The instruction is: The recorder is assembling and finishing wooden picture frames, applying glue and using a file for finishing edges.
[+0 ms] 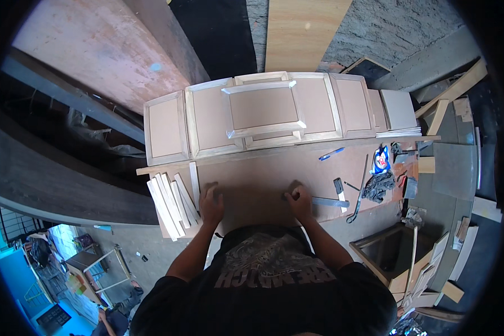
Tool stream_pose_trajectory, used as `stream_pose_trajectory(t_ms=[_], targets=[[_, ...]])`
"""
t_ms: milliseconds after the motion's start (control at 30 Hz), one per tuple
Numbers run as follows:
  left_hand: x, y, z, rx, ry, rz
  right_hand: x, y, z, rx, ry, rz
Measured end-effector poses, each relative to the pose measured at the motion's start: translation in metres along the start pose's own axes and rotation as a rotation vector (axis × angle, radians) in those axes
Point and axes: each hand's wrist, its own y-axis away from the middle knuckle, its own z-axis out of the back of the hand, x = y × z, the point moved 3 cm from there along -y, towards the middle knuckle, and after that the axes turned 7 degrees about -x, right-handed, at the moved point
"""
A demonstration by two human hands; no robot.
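Note:
My left hand (211,206) rests at the left of the brown board worktop (252,168), thumb apart from its fingers, with nothing visible in it. Beside it lie several pale wood strips (171,204), and a single strip (194,185) stands close to its fingertips. My right hand (300,203) is closed low over the board, its fingers curled together; what they hold, if anything, is too small to tell. A flat metal bar (331,202) extends rightward from beside this hand. Whether the hand touches the bar is unclear.
Framed wooden panels (213,120) line the back, one smaller framed panel (263,109) lying on top. To the right are a blue pen (331,154), a black-handled tool (339,187), a thin dark rod (359,193), a blue packet (381,159) and a crumpled dark cloth (378,186).

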Motion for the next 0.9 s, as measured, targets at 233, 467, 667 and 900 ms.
stream_pose_trajectory(t_ms=[233,467,667,900], targets=[[-0.013,-0.035,0.006,-0.225,0.154,-0.081,0.010,-0.006,0.032,0.137,0.159,0.322],[-0.032,-0.139,-0.011,-0.265,0.339,0.116,0.000,-0.010,0.030,0.381,0.253,0.278],[-0.004,-0.220,-0.058,-0.074,0.549,0.384,0.030,-0.015,0.037,0.186,-0.022,0.188],[0.013,-0.282,-0.114,0.206,0.603,0.509,0.099,-0.035,0.062,0.025,-0.357,0.003]])
